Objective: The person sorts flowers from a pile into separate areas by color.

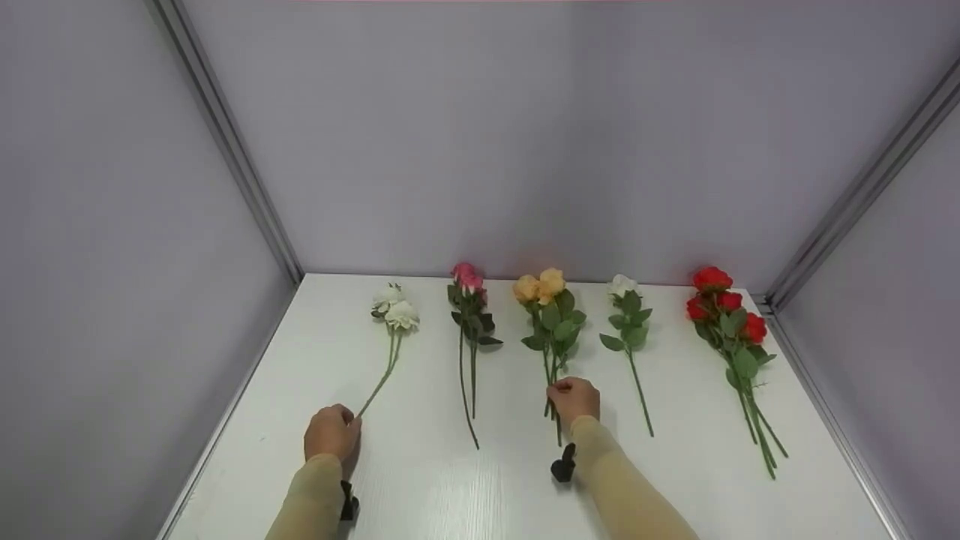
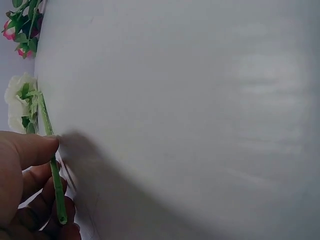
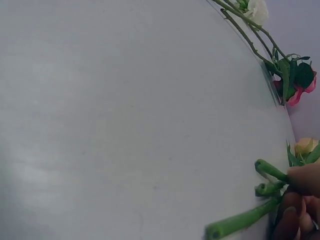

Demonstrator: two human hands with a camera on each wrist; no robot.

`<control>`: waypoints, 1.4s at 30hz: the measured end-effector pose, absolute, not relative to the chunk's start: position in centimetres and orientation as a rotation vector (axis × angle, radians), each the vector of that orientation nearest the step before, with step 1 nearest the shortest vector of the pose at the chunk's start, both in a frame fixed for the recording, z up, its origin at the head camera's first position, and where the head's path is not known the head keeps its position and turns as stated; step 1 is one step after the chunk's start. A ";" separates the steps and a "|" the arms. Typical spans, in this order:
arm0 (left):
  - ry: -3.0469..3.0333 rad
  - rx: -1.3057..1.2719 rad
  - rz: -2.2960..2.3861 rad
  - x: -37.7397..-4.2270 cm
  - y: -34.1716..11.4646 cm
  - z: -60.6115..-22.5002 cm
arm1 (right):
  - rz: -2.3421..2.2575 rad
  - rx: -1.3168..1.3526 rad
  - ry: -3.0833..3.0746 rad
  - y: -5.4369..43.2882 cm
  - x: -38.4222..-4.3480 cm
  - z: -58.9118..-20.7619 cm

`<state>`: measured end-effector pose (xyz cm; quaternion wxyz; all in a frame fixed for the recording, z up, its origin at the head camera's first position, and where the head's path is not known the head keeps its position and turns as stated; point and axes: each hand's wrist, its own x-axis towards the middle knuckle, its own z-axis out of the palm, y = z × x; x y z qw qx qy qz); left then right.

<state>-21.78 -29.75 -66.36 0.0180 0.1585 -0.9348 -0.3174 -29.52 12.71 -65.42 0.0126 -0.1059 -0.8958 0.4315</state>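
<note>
My left hand (image 1: 332,433) pinches the green stem (image 2: 59,197) of the white flowers (image 1: 397,309) at the left of the table, thumb on one side and fingers curled behind. Their blooms point toward the back wall. With the right hand (image 1: 576,397) I grip the stems (image 3: 245,220) of the yellow roses (image 1: 540,286) near the middle; several cut ends stick out past the fingers in the right wrist view. The yellow blooms and their leaves lie toward the back edge.
Pink roses (image 1: 468,279) lie between the two hands, stems toward me. Right of the yellow bunch is a single white rose (image 1: 623,286), and farther right a bunch of red roses (image 1: 712,280). Grey panels (image 1: 480,135) enclose the white table (image 1: 420,487) at the back and sides.
</note>
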 end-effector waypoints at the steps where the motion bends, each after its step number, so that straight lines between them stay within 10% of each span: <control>1: -2.907 0.490 -0.995 -21.8 -29.8 -66.3 | 1.352 -0.329 -2.788 12.7 -29.5 -65.4; 25: -2.711 0.433 -1.251 -21.3 -26.8 -64.0 | 1.516 -0.237 -2.652 11.0 -28.4 -63.4; 42: -2.381 0.072 -1.418 -20.3 -12.3 -60.5 | 2.082 -0.042 -2.545 5.8 -27.2 -58.4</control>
